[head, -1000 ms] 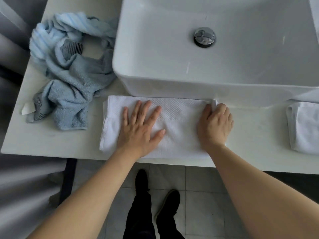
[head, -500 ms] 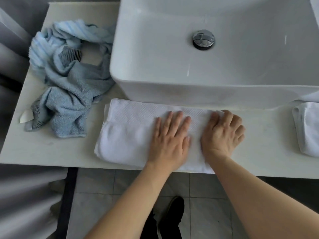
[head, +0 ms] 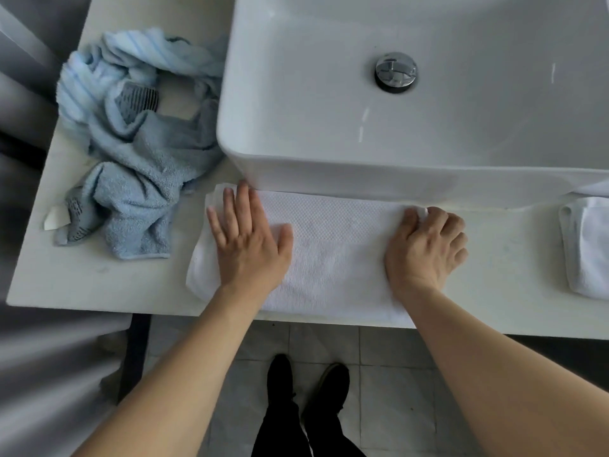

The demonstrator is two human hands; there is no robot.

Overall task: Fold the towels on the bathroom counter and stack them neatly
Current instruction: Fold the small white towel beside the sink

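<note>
Fingers of the left hand [head: 248, 245] lie straight and slightly spread, palm flat on the left part of the white towel [head: 333, 255], fingertips reaching toward the towel's far left corner, close under the front wall of the basin [head: 329, 133]. The right hand [head: 426, 249] sits at the towel's right end with its fingers curled, the knuckles raised; they seem to be bunched on the towel's far right corner, gripping its edge (how much cloth is inside the curl I cannot tell). The towel itself lies folded into a long band along the front edge of the worktop [head: 99, 282], running left to right between that edge and the basin, its near side almost flush with the worktop's lip.

Off toward the worktop's left end a blue towel [head: 138, 179] lies crumpled and unfolded, touching the basin's left wall, with a darker ribbed band showing and a small white tag [head: 56, 219] poking out at its near left corner; no writing on the tag can be read. At the right edge of view a second white towel [head: 586, 245] lies folded, well apart from the hands. The chrome drain plug [head: 396, 71] shines in the basin floor. Below the worktop are grey floor tiles [head: 389, 384] and the person's dark shoes [head: 306, 380].
</note>
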